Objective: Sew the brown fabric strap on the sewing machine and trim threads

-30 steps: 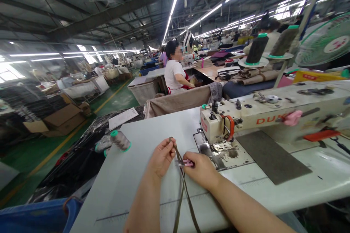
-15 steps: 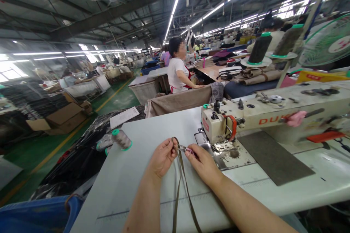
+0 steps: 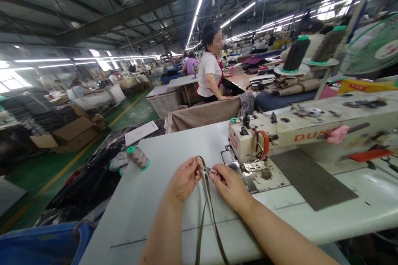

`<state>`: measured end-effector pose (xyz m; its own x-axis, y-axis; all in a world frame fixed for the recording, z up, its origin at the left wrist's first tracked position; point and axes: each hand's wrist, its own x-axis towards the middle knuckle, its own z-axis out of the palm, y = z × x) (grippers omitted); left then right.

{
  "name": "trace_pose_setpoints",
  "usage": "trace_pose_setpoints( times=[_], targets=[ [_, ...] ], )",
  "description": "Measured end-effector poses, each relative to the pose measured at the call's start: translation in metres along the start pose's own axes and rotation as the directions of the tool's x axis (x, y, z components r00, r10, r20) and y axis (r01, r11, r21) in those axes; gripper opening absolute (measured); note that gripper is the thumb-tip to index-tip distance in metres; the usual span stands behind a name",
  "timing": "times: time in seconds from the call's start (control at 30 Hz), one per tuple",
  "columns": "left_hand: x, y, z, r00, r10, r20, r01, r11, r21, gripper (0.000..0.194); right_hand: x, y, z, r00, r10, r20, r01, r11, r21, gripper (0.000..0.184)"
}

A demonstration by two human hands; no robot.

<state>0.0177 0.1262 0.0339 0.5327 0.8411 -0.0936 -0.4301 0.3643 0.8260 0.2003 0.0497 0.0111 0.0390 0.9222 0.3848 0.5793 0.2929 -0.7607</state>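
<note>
My left hand (image 3: 185, 182) pinches a narrow olive-brown strap (image 3: 212, 214) near the top of its loop. From there two strands hang down over the pale sewing table (image 3: 161, 198) and off its front edge. In my right hand (image 3: 231, 186) are small thread snips (image 3: 205, 170) with metal blades and a pinkish handle, partly hidden by the fingers. Their blades point left and lie against the strap just beside my left fingertips. Close by on the right stands the sewing machine head (image 3: 238, 143), with its metal needle plate (image 3: 264, 176).
A grey-brown thread cone (image 3: 138, 158) stands at the table's left edge. A dark flat sheet (image 3: 312, 180) lies under the machine arm. A blue bin (image 3: 46, 244) is at lower left. Beyond the table, a co-worker (image 3: 209, 72) stands by a fabric-lined bin (image 3: 202, 116).
The snips have shifted slightly left across the strap, and their blades look more spread. My left hand has hardly moved. The co-worker has straightened up and moved a little right.
</note>
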Motion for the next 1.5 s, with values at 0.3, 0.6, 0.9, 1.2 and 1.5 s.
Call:
trace_pose_setpoints(
  times=[0.3,0.6,0.9,1.2,1.5],
  targets=[
    [-0.0002,-0.0031,0.0019,0.998,-0.012,0.062,0.009,0.999,0.037,0.040,-0.0010,-0.0019,-0.0023,0.999,-0.047,-0.001,0.047,0.996,0.076,0.021],
    [-0.0012,-0.0020,0.0006,0.999,-0.028,0.017,0.027,0.998,0.051,0.040,0.0018,-0.0022,-0.0022,0.996,0.086,-0.037,-0.075,0.968,0.241,0.029],
    [0.0013,-0.0075,0.0064,0.997,-0.057,0.048,0.050,0.989,0.137,0.044,0.0056,-0.0015,0.0033,0.988,0.152,0.035,-0.153,0.906,0.395,0.025],
    [-0.0003,-0.0074,0.0050,0.997,-0.060,0.050,0.052,0.988,0.147,0.040,0.0058,-0.0040,0.0007,0.991,0.129,0.021,-0.128,0.928,0.349,0.028],
    [0.0012,-0.0066,0.0016,1.000,-0.010,-0.011,0.012,0.983,0.182,0.043,0.0053,-0.0009,0.0000,0.981,0.185,-0.051,-0.166,0.951,0.259,0.021]
  ],
)
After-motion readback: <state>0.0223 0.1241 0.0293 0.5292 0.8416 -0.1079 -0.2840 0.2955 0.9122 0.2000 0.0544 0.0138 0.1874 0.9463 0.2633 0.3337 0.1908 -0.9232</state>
